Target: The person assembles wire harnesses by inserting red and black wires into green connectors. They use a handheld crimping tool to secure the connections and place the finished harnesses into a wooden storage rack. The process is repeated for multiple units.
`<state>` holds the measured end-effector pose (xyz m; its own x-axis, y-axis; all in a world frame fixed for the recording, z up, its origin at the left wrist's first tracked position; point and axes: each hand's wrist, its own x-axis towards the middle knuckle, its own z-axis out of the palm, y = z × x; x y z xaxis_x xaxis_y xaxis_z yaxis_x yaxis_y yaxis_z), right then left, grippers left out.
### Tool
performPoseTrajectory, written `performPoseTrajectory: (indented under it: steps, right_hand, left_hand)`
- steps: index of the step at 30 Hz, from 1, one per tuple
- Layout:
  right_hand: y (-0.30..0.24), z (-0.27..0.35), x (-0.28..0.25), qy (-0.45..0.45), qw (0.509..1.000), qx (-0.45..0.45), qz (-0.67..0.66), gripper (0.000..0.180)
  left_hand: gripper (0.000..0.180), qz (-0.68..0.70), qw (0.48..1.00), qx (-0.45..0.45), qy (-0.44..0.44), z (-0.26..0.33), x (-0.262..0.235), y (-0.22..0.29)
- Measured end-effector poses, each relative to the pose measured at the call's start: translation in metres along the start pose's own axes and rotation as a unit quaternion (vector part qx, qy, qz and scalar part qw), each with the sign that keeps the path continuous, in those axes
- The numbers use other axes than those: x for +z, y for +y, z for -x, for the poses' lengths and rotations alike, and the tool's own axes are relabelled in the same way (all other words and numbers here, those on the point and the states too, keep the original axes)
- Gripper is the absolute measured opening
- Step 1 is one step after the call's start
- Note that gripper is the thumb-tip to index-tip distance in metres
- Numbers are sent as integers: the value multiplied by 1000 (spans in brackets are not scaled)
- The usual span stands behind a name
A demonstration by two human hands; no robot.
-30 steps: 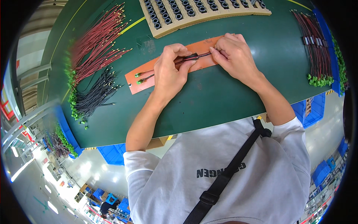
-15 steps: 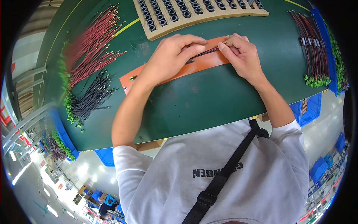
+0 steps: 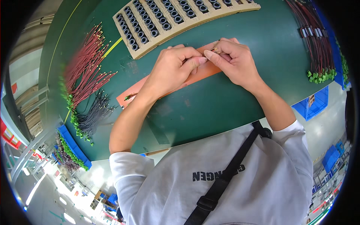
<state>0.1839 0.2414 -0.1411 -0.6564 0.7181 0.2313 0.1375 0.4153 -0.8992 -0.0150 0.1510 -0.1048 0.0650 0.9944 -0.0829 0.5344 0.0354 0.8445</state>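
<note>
Over a long orange board (image 3: pixel 205 74) my two hands meet, fingertips nearly touching. My left hand (image 3: pixel 175 67) is closed, thumb and forefinger pinching thin wires that its fingers mostly hide. My right hand (image 3: pixel 235 62) is closed too, thumb against fingers around the same wires. Bare-looking golden wire ends (image 3: pixel 215 49) poke out above the right thumb. At the board's left end, beside my left wrist, lies a small green connector (image 3: pixel 129 96) with dark wire running under my forearm.
Loose red wires (image 3: pixel 90 60) and black wires (image 3: pixel 95 112) with green connectors spread at left. Behind the board stands a tan tray (image 3: pixel 165 32) holding rows of black rings. Finished-looking wire bundles (image 3: pixel 313 41) lie at far right by a blue bin (image 3: pixel 313 105). The green table's (image 3: pixel 210 108) front edge meets my shirt.
My hands have drawn closer together, and the wire stretch visible between them is now mostly covered. The whole view has shifted and tilted slightly.
</note>
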Motion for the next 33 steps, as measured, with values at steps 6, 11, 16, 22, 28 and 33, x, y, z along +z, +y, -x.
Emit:
performPoseTrajectory:
  steps: [6,11,16,22,28,33]
  right_hand:
    - [-5,-4,-10,-33,999,25,-32,21]
    - [-6,-6,-3,-27,998,-54,26,17]
    - [-14,-5,-4,-55,997,45,-6,11]
    - [-7,-3,-1,-46,997,56,-5,13]
    - [-3,-2,3,15,1000,16,-9,24]
    - [-2,0,7,51,998,-37,30,23]
  left_hand:
    - [15,74,993,-87,-3,9,-11,7]
    - [14,83,996,-36,0,4,-11,-1]
    - [16,119,989,-66,-54,-2,-22,0]
    - [17,173,971,-123,-113,-10,-36,1]
    - [20,148,974,-119,-124,-10,-37,10]
    - [21,159,976,-115,-98,-6,-30,7]
